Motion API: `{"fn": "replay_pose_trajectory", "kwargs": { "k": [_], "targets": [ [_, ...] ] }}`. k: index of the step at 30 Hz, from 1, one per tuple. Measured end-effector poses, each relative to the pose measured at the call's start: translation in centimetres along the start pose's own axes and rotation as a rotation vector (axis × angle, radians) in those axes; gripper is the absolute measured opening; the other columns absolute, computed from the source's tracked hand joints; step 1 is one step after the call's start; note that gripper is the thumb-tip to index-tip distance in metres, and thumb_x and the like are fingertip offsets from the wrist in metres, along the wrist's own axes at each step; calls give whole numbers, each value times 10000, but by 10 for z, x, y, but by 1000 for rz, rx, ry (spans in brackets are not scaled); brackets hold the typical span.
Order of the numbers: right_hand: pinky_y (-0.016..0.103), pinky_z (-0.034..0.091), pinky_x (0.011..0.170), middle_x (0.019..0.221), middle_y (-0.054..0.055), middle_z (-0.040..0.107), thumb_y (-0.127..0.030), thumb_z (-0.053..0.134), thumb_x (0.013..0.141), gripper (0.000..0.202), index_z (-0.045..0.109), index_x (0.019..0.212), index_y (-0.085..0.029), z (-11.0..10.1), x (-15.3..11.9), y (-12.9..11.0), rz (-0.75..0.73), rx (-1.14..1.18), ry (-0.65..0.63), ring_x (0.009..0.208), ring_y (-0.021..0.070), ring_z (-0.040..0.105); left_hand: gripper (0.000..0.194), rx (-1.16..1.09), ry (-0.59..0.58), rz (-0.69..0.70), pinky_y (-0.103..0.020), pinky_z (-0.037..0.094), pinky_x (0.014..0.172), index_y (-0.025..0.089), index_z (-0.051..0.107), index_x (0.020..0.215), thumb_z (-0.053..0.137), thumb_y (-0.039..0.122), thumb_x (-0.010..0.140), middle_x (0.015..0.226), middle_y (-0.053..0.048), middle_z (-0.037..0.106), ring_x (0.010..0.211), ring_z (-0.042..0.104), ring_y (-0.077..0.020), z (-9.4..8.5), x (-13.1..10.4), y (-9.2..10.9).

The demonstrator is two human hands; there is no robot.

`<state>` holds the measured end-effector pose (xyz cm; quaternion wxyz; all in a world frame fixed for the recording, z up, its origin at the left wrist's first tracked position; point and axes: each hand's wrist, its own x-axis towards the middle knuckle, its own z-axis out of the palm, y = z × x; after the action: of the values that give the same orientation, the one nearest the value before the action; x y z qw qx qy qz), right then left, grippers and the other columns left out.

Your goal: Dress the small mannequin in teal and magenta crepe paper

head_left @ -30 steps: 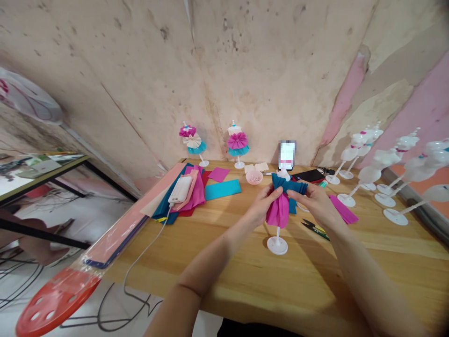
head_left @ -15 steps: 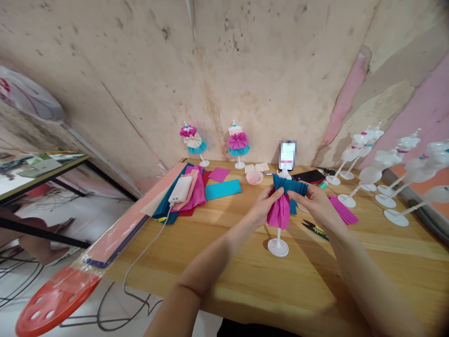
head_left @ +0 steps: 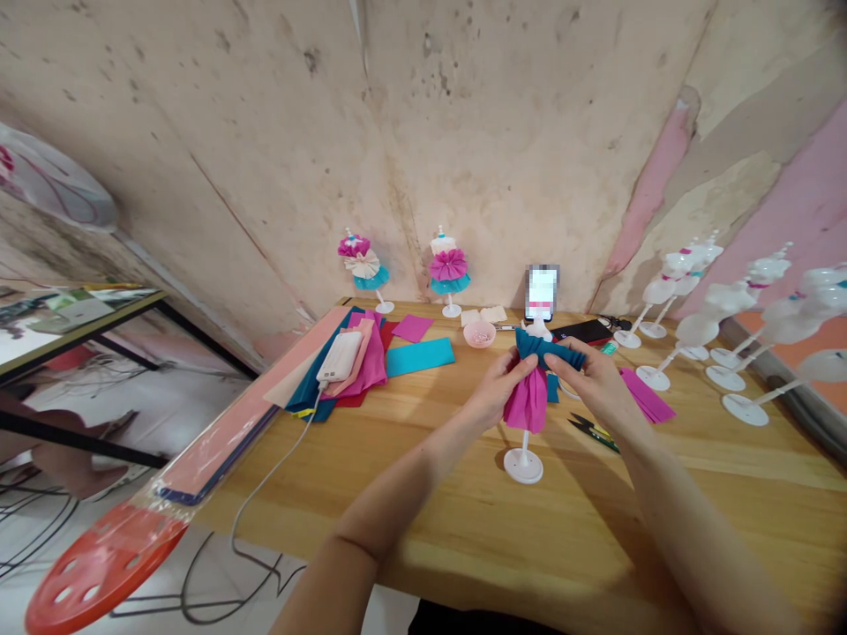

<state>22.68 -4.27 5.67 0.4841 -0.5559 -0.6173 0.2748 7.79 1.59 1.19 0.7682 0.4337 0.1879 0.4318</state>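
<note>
A small white dress form stands upright on its round base in front of me, wearing a pleated magenta paper skirt. Around its waist, above the skirt, lies a folded dark teal crepe paper strip. My left hand is closed, its thumb pressing the strip against the form. On the other side my right hand pinches the strip's free end, which sticks out to the right. Fingers behind the paper are partly hidden. Below the right hand lie yellow-and-black thread snips.
Two dressed forms stand by the wall; several bare white forms crowd the right. Left lie stacked papers under a white power bank, and a turquoise sheet. A pink bowl of beads and a phone are behind.
The right hand has shifted slightly, and the strip's free end is now folded lower against its fingers. The left hand keeps its hold on the strip at the waist.
</note>
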Motion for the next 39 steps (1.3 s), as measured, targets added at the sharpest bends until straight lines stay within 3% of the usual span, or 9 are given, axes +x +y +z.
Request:
{"fn": "replay_pose_trajectory", "kwargs": {
  "k": [6, 13, 25, 39],
  "targets": [
    [278, 385, 651, 763, -6, 538, -493, 599, 861, 281, 581, 803, -219, 5, 0, 3, 10, 173, 78, 705, 149, 486, 427, 22, -28, -12, -306, 433, 880, 196, 633, 1132, 731, 385, 762, 1039, -39, 675, 909, 608, -159, 1, -2, 1],
    [283, 427, 714, 807, 0, 585, -482, 638, 828, 268, 614, 796, -217, 7, 1, 2, 54, 292, 71, 758, 158, 534, 419, 18, -28, -3, -306, 432, 910, 198, 634, 1140, 725, 378, 772, 1082, -45, 668, 954, 606, -162, 1, -1, 0],
    [300, 379, 683, 765, -4, 560, -495, 692, 773, 303, 600, 816, -210, 1, 2, 6, 18, 118, -19, 721, 161, 488, 407, -35, 4, 39, -302, 419, 932, 200, 657, 1105, 744, 381, 751, 1055, -34, 671, 971, 602, -156, 4, -2, 4],
    [295, 391, 678, 793, 6, 600, -510, 659, 804, 314, 616, 879, -208, 3, 2, 10, 60, 112, -4, 730, 169, 515, 413, -62, 4, 30, -295, 409, 921, 200, 648, 1104, 764, 344, 734, 1057, -28, 665, 953, 601, -150, 4, -3, 3]
  ]
}}
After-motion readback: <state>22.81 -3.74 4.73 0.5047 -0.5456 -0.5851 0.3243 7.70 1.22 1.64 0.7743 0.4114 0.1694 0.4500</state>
